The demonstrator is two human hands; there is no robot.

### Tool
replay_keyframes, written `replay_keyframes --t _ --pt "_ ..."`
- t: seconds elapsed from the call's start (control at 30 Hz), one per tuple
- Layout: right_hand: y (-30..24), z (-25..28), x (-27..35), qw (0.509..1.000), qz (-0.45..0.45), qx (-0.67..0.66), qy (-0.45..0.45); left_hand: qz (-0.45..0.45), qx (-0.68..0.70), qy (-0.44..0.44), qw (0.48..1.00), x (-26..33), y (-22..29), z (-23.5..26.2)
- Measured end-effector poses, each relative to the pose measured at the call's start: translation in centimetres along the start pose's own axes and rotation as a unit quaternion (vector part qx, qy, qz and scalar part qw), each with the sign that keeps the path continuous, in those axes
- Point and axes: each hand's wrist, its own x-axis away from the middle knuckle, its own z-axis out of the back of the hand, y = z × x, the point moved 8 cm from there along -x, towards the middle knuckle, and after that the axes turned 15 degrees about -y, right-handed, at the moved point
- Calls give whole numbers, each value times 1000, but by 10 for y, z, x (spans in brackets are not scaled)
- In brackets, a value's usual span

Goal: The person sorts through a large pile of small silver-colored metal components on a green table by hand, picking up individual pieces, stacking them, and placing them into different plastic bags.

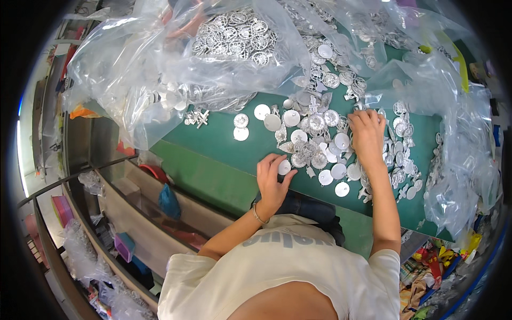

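Note:
Near the table's front edge my left hand [272, 184] is closed on a round silver pendant [284, 167], which shows between its thumb and fingers. My right hand [367, 136] reaches to the right side of a loose pile of silver pendants [316, 124]. Its fingers are bent down and close together among the pieces, and whatever they grip is hidden under them. Plain discs and embossed medallions are mixed in the pile. Left of it lie a pair of round pendants [241, 133] and some small cross-shaped pieces [201, 119].
A big clear plastic bag [133, 69] at the back holds many silver oval pieces [237, 37]. More clear plastic [458, 176] covers the right edge of the green table [224, 154]. Below left is an open shelf [144, 213] with a blue bag [169, 201].

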Motion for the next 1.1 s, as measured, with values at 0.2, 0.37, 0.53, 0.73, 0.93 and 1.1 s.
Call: replay_keyframes --t 0.2,0.37,0.53,0.73,0.93,1.1 --pt "49 -4 65 887 -176 -421 72 -62 -26 10 998 -18 28 -4" --pt "-7 -25 93 414 -136 -898 62 -64 -98 -15 993 -45 24 -22" --pt "24 18 107 874 -194 -438 88 -112 -53 -52 991 -47 30 -26" --pt "19 -2 58 971 -230 -47 -52 -165 57 -38 984 -46 28 -29" --pt "42 -5 87 883 -237 -404 -20 82 635 -140 755 -34 14 -45" --pt "-57 -9 98 802 -9 -554 -221 232 826 -312 408 13 65 -93"
